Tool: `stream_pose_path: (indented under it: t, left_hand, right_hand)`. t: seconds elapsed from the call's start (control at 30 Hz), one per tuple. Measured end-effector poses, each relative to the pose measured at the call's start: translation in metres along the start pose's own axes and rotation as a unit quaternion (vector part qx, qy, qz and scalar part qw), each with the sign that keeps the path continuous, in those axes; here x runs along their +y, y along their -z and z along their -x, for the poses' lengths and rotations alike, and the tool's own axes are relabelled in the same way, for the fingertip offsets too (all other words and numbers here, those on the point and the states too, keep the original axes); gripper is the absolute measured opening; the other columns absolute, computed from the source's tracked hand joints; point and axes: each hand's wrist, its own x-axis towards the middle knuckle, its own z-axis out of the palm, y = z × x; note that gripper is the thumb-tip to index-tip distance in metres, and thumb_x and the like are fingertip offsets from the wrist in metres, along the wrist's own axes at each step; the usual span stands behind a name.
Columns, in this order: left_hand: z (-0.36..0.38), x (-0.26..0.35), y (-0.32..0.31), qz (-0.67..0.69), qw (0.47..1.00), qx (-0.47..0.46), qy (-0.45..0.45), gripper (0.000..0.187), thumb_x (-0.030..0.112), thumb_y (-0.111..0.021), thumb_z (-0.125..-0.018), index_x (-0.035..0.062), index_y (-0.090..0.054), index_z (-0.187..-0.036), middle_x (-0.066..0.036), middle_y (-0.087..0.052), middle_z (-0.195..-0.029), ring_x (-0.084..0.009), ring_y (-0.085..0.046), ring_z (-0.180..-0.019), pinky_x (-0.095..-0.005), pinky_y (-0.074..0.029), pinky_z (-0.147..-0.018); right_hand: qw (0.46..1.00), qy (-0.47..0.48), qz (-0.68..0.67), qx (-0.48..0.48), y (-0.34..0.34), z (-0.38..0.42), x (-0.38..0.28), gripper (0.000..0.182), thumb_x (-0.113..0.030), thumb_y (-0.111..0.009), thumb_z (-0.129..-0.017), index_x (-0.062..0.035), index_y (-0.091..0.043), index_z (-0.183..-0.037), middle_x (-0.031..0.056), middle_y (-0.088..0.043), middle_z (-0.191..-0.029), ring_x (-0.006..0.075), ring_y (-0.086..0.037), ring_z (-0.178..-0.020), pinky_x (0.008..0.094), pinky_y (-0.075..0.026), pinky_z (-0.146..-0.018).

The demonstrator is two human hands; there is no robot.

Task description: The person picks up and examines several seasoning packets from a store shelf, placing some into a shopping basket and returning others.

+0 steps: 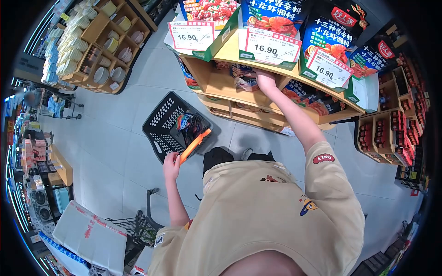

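My left hand [171, 166] is closed round the orange handle [195, 145] of a black shopping basket [161, 112], which tilts at my left side. A dark packet with colourful print [189, 127] lies inside the basket. My right hand [265, 82] reaches into a wooden shelf compartment below the price tags. Its fingers close on a shiny seasoning packet [246, 83], and the fingertips are partly hidden behind it. More dark packets [317, 102] stand in the compartment to the right of my forearm.
Boxed seasoning packets [272, 17] with price cards [269, 47] line the shelf top. A bowl rack [110, 46] stands at upper left, and jars [380, 131] fill a shelf at right. A white foam box [90, 237] and a cart [140, 225] are at lower left.
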Motion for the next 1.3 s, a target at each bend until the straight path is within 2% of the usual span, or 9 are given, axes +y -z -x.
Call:
stream_pose_path:
  t: [0.07, 0.17, 0.3, 0.53, 0.63, 0.8, 1.1, 1.17, 1.3]
  left_hand:
    - [-0.006, 0.013, 0.0, -0.066, 0.997, 0.028, -0.04, 0.02, 0.019, -0.052, -0.075, 0.003, -0.053, -0.087, -0.009, -0.05, -0.076, -0.0215, -0.05, -0.073, -0.0312, -0.04, -0.065]
    - [-0.027, 0.038, -0.001, -0.043, 0.997, 0.056, -0.037, 0.025, 0.018, -0.055, -0.072, 0.0036, -0.051, -0.092, -0.009, -0.05, -0.081, -0.0223, -0.049, -0.08, -0.0318, -0.039, -0.07]
    - [-0.061, 0.08, -0.009, 0.018, 0.992, 0.058, -0.113, 0.036, 0.017, -0.06, -0.069, 0.0022, -0.047, -0.099, -0.01, -0.05, -0.088, -0.0231, -0.049, -0.085, -0.0322, -0.039, -0.076]
    - [-0.112, 0.137, -0.039, 0.144, 0.97, -0.062, -0.187, 0.064, 0.025, -0.066, -0.064, -0.0003, -0.037, -0.115, -0.016, -0.044, -0.114, -0.0258, -0.043, -0.104, -0.0327, -0.034, -0.088]
    - [-0.129, 0.155, -0.041, 0.252, 0.929, -0.237, -0.129, 0.042, 0.026, -0.062, -0.07, -0.0022, -0.05, -0.099, -0.013, -0.059, -0.086, -0.0173, -0.056, -0.079, -0.0284, -0.043, -0.072]
    - [-0.121, 0.169, -0.061, 0.334, 0.91, -0.214, -0.122, 0.028, 0.023, -0.052, -0.08, -0.0039, -0.055, -0.072, -0.006, -0.058, -0.063, -0.0099, -0.052, -0.059, -0.0262, -0.041, -0.056]
    - [-0.115, 0.19, -0.058, 0.355, 0.898, -0.255, -0.043, 0.033, 0.03, -0.046, -0.084, -0.0004, -0.051, -0.071, 0.001, -0.05, -0.063, -0.0041, -0.041, -0.06, -0.0219, -0.036, -0.054]
    - [-0.115, 0.189, -0.057, 0.349, 0.893, -0.282, -0.034, 0.031, 0.03, -0.046, -0.084, -0.0001, -0.054, -0.081, -0.001, -0.055, -0.076, -0.0047, -0.048, -0.067, -0.0209, -0.04, -0.061]
    - [-0.115, 0.202, -0.05, 0.427, 0.854, -0.296, 0.031, 0.03, 0.029, -0.044, -0.085, 0.0017, -0.054, -0.077, 0.001, -0.052, -0.069, -0.0036, -0.045, -0.062, -0.0218, -0.038, -0.057]
  right_hand:
    - [0.993, 0.038, -0.005, 0.107, -0.009, 0.003, 0.004, 0.031, -0.025, -0.04, -0.078, -0.0054, -0.049, -0.1, 0.0182, -0.048, -0.105, 0.0322, -0.045, -0.098, 0.0377, -0.036, -0.082]
    - [0.999, 0.033, -0.01, -0.008, 0.022, 0.021, -0.02, 0.014, -0.018, -0.049, -0.075, -0.0106, -0.057, -0.084, 0.0097, -0.057, -0.075, 0.0284, -0.055, -0.071, 0.0373, -0.044, -0.062]
    - [0.982, 0.089, -0.078, 0.15, 0.032, 0.038, -0.046, 0.01, -0.019, -0.054, -0.072, -0.0096, -0.056, -0.076, 0.0065, -0.057, -0.072, 0.0249, -0.056, -0.06, 0.0334, -0.044, -0.05]
    - [0.976, 0.081, -0.139, 0.144, 0.1, 0.062, -0.111, 0.01, -0.018, -0.056, -0.072, -0.0082, -0.056, -0.075, 0.0055, -0.057, -0.071, 0.0244, -0.056, -0.058, 0.0318, -0.044, -0.049]
    - [0.968, 0.057, -0.178, 0.166, 0.137, 0.063, -0.127, 0.014, -0.018, -0.058, -0.071, -0.0059, -0.058, -0.077, 0.0086, -0.059, -0.071, 0.0251, -0.056, -0.06, 0.0314, -0.044, -0.051]
    - [0.949, -0.012, -0.258, 0.181, 0.17, 0.066, -0.124, 0.018, -0.006, -0.056, -0.071, -0.0044, -0.055, -0.089, 0.0075, -0.057, -0.08, 0.0145, -0.055, -0.053, 0.0251, -0.044, -0.05]
    - [0.898, -0.138, -0.322, 0.267, 0.123, 0.14, -0.089, 0.041, -0.002, -0.056, -0.072, -0.0028, -0.04, -0.11, 0.009, -0.043, -0.106, 0.0132, -0.047, -0.09, 0.0275, -0.043, -0.071]
    - [0.794, -0.241, -0.532, 0.168, 0.108, 0.159, -0.091, 0.047, -0.008, -0.053, -0.077, -0.0037, -0.031, -0.118, 0.0094, -0.042, -0.111, 0.0157, -0.041, -0.102, 0.0268, -0.037, -0.082]
    - [0.755, -0.253, -0.59, 0.131, 0.087, 0.183, -0.096, 0.041, -0.012, -0.057, -0.076, -0.0009, -0.039, -0.111, 0.0087, -0.044, -0.109, 0.0125, -0.045, -0.094, 0.0271, -0.041, -0.077]
